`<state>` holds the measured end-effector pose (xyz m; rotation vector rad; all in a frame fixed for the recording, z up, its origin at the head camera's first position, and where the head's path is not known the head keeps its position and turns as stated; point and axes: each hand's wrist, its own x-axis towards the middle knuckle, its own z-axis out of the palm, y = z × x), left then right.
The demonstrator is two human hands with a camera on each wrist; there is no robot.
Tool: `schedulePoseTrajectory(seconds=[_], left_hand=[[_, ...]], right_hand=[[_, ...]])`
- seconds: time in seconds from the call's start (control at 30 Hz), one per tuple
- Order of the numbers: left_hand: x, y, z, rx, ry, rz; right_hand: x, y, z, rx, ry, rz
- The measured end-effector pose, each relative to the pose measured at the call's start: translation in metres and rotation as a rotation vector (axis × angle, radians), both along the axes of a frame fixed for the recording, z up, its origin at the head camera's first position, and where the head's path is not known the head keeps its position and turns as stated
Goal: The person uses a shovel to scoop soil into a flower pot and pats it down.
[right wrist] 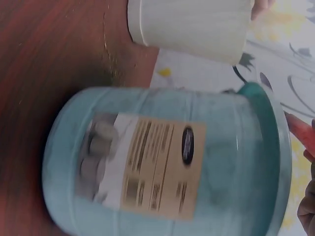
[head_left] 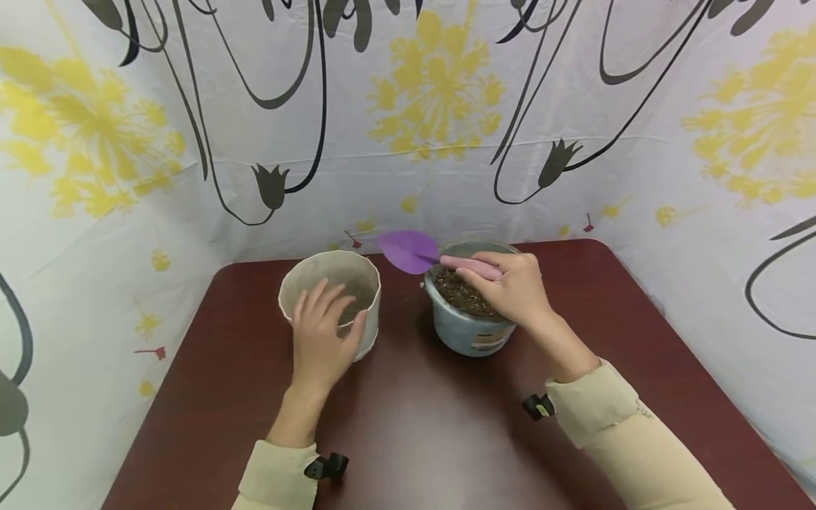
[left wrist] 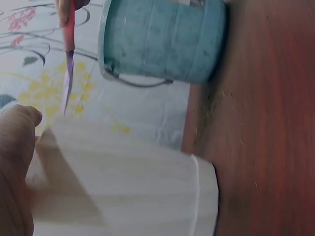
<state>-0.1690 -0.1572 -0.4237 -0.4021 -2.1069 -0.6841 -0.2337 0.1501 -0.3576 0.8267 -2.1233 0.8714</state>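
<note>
My right hand grips the pink handle of a small trowel above a blue-green bucket of dark soil. The trowel's purple blade points left, between the bucket and a white pot. At the pot's near rim is my left hand, its fingers spread over the opening and the thumb apart to the right. In the left wrist view the thumb lies beside the pot's rim. Some soil shows low inside the pot, partly hidden by the fingers.
Both containers stand near the back edge of a dark red-brown table. Crumbs of soil lie on the table between them. A label covers part of the bucket's side. Patterned cloth hangs behind and at both sides.
</note>
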Motion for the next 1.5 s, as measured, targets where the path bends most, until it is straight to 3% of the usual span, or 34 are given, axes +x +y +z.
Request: schedulePoseTrajectory(seconds=[0.2, 0.37, 0.5, 0.63, 0.77, 0.87, 1.0, 1.2, 1.37, 1.5], left_hand=[[-0.009, 0.022, 0.007, -0.01, 0.021, -0.075], [-0.009, 0.045, 0.014, -0.072, -0.043, -0.141], [-0.006, 0.066, 0.016, -0.15, -0.151, -0.204], [-0.007, 0.081, 0.014, -0.203, -0.296, -0.265], [-0.007, 0.089, 0.012, -0.239, -0.465, -0.277], [-0.007, 0.092, 0.01, -0.247, -0.542, -0.271], [-0.007, 0.093, 0.011, -0.239, -0.565, -0.272], [-0.007, 0.093, 0.013, -0.251, -0.567, -0.249], [-0.008, 0.093, 0.014, -0.25, -0.541, -0.24], [-0.01, 0.093, 0.013, -0.237, -0.538, -0.244]], right_hand=[[0.005, 0.022, 0.003, -0.024, -0.028, -0.029], [0.011, 0.042, 0.002, -0.038, -0.059, -0.07], [0.018, 0.063, 0.005, -0.06, -0.097, -0.154], [0.022, 0.078, 0.006, -0.013, -0.138, -0.205], [0.025, 0.085, 0.002, 0.095, -0.202, -0.165], [0.028, 0.085, 0.001, 0.169, -0.297, -0.104], [0.027, 0.08, 0.003, 0.286, -0.328, -0.083], [0.026, 0.071, 0.006, 0.468, -0.16, -0.235], [0.03, 0.081, 0.022, 0.537, -0.169, -0.37], [0.034, 0.09, 0.038, 0.548, -0.146, -0.383]])
